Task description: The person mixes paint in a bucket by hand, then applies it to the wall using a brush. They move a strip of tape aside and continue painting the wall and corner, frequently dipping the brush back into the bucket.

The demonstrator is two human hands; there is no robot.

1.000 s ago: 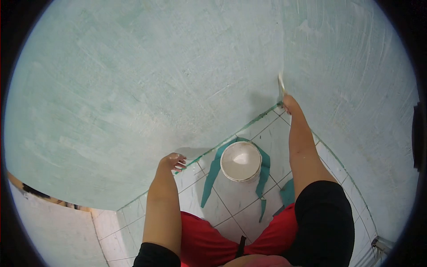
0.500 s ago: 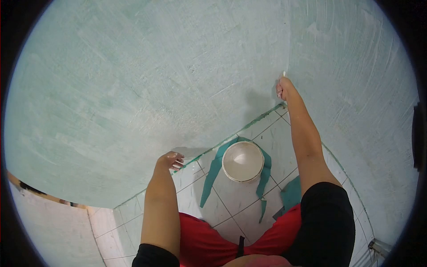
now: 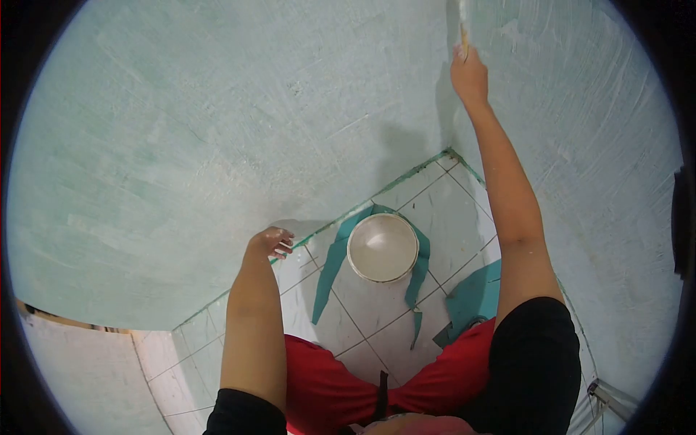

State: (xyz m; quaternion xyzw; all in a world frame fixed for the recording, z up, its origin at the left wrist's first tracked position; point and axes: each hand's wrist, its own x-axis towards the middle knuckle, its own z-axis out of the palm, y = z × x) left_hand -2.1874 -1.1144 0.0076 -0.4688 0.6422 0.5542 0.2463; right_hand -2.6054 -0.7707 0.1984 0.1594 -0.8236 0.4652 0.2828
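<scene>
High in the wall corner, my right hand (image 3: 470, 76) is closed around the handle of a paintbrush (image 3: 464, 32). The brush points upward along the corner, and its far end runs to the top edge of the view. My left hand (image 3: 272, 242) hangs close by the foot of the left wall (image 3: 217, 145), its fingers loosely spread and holding nothing. White smears mark its fingers. Between my arms a round white bucket (image 3: 350, 261) with pale contents stands on the floor.
Green sheet strips (image 3: 330, 279) lie under and around the bucket. A larger green piece (image 3: 475, 290) lies by my right knee. The floor has white tiles (image 3: 362, 308) with a green edge line along the walls. A metal object (image 3: 612, 399) stands at lower right.
My right hand has moved up along the corner with the paintbrush, more of which shows now. My left hand stays by the wall, while the view has shifted slightly.
</scene>
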